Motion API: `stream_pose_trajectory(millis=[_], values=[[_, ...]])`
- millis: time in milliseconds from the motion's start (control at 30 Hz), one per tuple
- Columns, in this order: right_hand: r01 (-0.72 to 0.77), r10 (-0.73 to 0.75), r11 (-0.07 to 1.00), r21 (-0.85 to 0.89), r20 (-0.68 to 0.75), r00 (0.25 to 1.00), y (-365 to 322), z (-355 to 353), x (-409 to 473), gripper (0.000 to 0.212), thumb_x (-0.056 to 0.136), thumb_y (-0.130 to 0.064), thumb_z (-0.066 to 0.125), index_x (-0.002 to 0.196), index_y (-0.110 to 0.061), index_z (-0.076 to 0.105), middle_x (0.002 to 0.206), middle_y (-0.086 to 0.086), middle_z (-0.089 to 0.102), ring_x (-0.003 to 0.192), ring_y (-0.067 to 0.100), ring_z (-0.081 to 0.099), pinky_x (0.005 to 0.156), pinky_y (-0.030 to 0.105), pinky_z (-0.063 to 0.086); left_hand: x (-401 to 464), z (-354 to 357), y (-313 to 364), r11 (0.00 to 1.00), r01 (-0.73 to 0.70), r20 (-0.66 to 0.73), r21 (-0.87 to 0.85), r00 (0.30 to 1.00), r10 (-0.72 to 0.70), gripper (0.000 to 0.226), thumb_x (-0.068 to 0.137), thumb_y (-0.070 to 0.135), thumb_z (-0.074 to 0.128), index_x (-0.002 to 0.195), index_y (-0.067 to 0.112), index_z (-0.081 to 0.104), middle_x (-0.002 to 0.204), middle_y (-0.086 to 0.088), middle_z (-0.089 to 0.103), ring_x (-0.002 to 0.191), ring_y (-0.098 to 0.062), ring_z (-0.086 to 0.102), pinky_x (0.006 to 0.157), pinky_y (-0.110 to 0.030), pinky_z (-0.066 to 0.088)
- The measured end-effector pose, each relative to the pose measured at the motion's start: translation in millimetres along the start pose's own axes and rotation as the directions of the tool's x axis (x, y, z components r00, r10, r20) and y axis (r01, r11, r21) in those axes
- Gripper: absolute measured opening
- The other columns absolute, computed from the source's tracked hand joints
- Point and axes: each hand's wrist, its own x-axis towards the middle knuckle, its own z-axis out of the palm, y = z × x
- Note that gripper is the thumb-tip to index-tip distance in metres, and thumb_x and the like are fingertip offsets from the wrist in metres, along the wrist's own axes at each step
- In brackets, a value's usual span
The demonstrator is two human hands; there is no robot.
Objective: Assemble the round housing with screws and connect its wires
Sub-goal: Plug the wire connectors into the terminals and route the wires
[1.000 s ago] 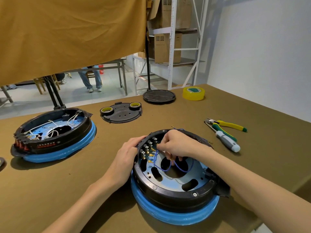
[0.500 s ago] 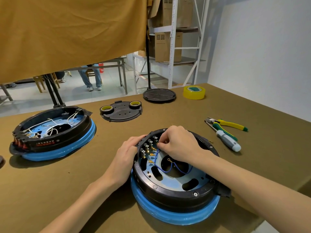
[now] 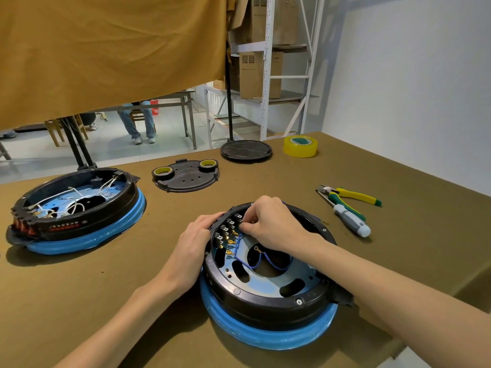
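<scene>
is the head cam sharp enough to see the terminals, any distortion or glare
Head view: the terminals inside the near housing are sharp enough to count, though the right hand covers the upper ones; wide-angle distortion bends the shelf rack and table edge; soft light, faint shadows under both housings, slight sheen on the blue ring, no harsh glare.
</scene>
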Motion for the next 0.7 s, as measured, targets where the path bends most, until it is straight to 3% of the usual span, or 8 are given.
stream_pose_trajectory(millis=[200, 300, 400, 533, 700], values=[[0.003, -0.006, 0.998, 0.066, 0.041, 0.999, 3.1, 0.9, 3.6, 0.018, 0.095, -0.019, 0.071, 0.085, -0.009, 0.082, 0.071, 0.008, 0.074, 0.057, 0.017, 0.057, 0.057, 0.026, 0.044, -1.6, 2.5, 3.1, 0.999, 0.01, -0.016, -0.048, 1.0, -0.011, 0.06, 0.094, 0.045, 0.025, 0.142, 0.027, 0.057, 0.134, 0.011, 0.06, 0.133, -0.012, 0.051, 0.115, -0.051, 0.039], [-0.005, 0.003, 0.998, 0.063, 0.042, 0.999, 3.4, 2.6, 4.7, 0.019, 0.095, -0.02, 0.071, 0.083, -0.01, 0.082, 0.071, 0.008, 0.074, 0.063, 0.025, 0.064, 0.061, 0.035, 0.049, -2.3, 2.6, 3.5, 0.998, 0.015, -0.02, -0.058, 1.0, -0.016, 0.059, 0.095, 0.045, 0.026, 0.14, 0.027, 0.059, 0.132, 0.011, 0.061, 0.132, -0.013, 0.052, 0.114, -0.051, 0.04], [-0.014, 0.01, 0.997, 0.069, 0.048, 0.999, 5.7, 3.0, 5.0, 0.02, 0.095, -0.022, 0.071, 0.083, -0.011, 0.082, 0.073, 0.01, 0.075, 0.071, 0.03, 0.068, 0.071, 0.032, 0.046, -1.9, 1.2, 3.9, 0.999, 0.015, -0.021, -0.048, 1.0, -0.016, 0.058, 0.095, 0.044, 0.026, 0.14, 0.027, 0.059, 0.132, 0.011, 0.061, 0.131, -0.013, 0.053, 0.114, -0.051, 0.041], [-0.008, 0.005, 0.998, 0.058, 0.048, 0.999, 3.8, 1.7, 5.2, 0.018, 0.094, -0.022, 0.071, 0.085, -0.011, 0.083, 0.076, 0.009, 0.076, 0.074, 0.028, 0.071, 0.075, 0.04, 0.059, -2.8, 0.6, 4.6, 0.999, 0.007, -0.027, -0.043, 1.0, -0.008, 0.057, 0.095, 0.042, 0.028, 0.138, 0.026, 0.061, 0.128, 0.012, 0.063, 0.128, -0.012, 0.056, 0.112, -0.051, 0.043], [-0.006, 0.003, 0.997, 0.072, 0.035, 0.999, 2.8, -0.3, 4.4, 0.014, 0.093, -0.02, 0.073, 0.09, -0.012, 0.084, 0.08, 0.007, 0.077, 0.077, 0.024, 0.071, 0.077, 0.045, 0.061, -5.7, 4.3, 4.6, 0.997, 0.012, -0.047, -0.075, 0.999, -0.015, 0.056, 0.096, 0.042, 0.029, 0.139, 0.026, 0.061, 0.13, 0.01, 0.064, 0.129, -0.014, 0.056, 0.113, -0.052, 0.042]])
